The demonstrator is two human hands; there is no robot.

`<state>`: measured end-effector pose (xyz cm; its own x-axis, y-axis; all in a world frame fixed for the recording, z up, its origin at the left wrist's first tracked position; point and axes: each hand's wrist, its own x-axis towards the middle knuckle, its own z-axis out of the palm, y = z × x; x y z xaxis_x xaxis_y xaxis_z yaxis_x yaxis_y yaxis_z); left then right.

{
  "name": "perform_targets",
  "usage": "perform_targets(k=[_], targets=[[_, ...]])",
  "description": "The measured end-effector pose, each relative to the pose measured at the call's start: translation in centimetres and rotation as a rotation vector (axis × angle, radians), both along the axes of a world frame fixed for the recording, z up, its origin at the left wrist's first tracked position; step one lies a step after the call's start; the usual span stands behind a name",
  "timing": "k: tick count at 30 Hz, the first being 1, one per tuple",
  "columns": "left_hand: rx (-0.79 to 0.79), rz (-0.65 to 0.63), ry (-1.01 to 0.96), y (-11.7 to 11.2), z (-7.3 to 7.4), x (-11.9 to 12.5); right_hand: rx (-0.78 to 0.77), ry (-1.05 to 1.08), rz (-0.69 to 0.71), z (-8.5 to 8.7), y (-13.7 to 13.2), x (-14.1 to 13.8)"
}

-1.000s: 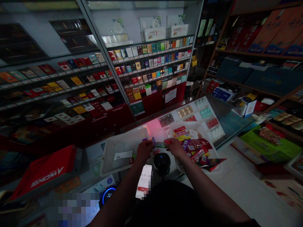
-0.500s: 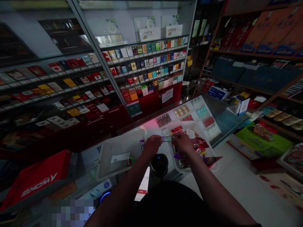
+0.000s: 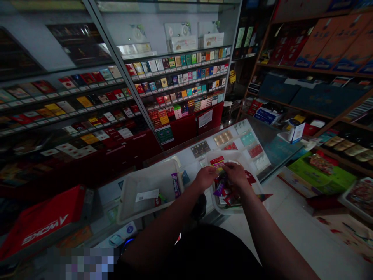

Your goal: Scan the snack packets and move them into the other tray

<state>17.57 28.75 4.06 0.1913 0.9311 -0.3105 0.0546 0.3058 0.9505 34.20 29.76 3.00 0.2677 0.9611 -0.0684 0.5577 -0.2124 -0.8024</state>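
Both hands are over the right white tray (image 3: 214,154), which is piled with small colourful snack packets (image 3: 225,194). My left hand (image 3: 204,177) has its fingers closed at the tray's near-left edge. My right hand (image 3: 236,174) is curled over the pile beside it. A small packet (image 3: 219,170) sits between the two hands' fingertips; it is too dark to name. A purple packet (image 3: 218,188) lies just below them. The left white tray (image 3: 136,182) holds a paper slip (image 3: 147,195) and a purple packet (image 3: 175,184) leaning on its right wall.
The trays stand on a glass counter (image 3: 250,136) with cards under the glass. Behind it are glass-fronted shelves of cigarette packs (image 3: 180,77). A red box (image 3: 40,229) lies at the left. Wooden shelves with cartons (image 3: 320,50) fill the right. A green box (image 3: 320,171) sits low right.
Both hands moved right, from between the trays to over the right tray's pile. The black round device and white phone below them are now mostly hidden by my arms.
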Motion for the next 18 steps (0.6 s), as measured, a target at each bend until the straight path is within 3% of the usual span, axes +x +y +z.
perform_targets(k=[4, 7, 12, 18], targets=[[0.037, 0.010, 0.036, 0.3, 1.1, -0.3, -0.009, -0.095, -0.007, 0.0, 0.0, -0.1], [0.042, 0.065, 0.043, 0.6, 2.1, -1.9, 0.019, -0.108, 0.003, 0.2, 0.1, -0.5], [0.135, 0.183, 0.089, 1.0, 2.7, -6.8, 0.055, -0.053, 0.038, 0.6, 0.2, -1.9], [0.062, 0.337, 0.214, 0.8, 1.4, -12.9, 0.066, 0.017, 0.133, 1.7, 0.7, -5.0]])
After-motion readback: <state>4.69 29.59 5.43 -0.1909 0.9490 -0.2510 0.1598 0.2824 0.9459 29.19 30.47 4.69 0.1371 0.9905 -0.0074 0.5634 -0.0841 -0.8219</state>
